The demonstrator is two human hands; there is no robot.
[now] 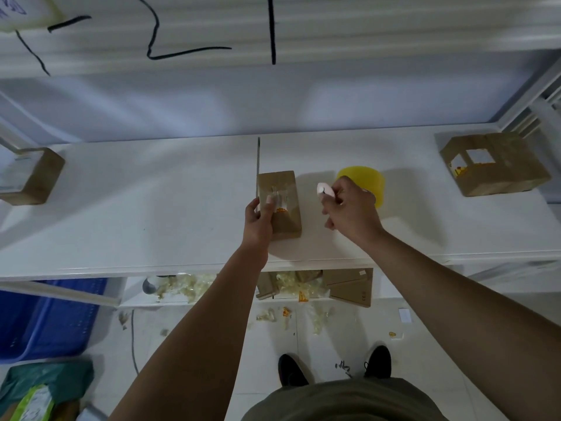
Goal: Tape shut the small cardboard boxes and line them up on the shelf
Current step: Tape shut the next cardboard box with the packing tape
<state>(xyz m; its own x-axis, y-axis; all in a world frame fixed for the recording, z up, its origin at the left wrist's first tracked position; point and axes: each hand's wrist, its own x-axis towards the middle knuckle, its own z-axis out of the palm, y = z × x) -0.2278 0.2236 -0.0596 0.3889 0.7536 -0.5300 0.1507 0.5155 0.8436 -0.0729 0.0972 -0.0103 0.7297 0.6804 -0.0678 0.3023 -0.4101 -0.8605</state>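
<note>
A small brown cardboard box (283, 214) stands on the white shelf (151, 208) at its middle. My left hand (261, 217) grips the box's left side, with the thumb pressing clear tape on its top. My right hand (349, 211) holds a small pink-white tool (325, 189) just right of the box. A yellow tape roll (368, 180) sits behind my right hand. Another brown box (35, 177) stands at the shelf's left end. A larger brown box (498, 164) with a white label lies at the right end.
Below the shelf a lower level holds flat cardboard pieces (349, 287) and crumpled plastic scraps (188, 287). A blue crate (45, 317) stands at the lower left on the floor. Black cables (272, 28) hang on the wall above. My shoes (291, 370) are near the shelf.
</note>
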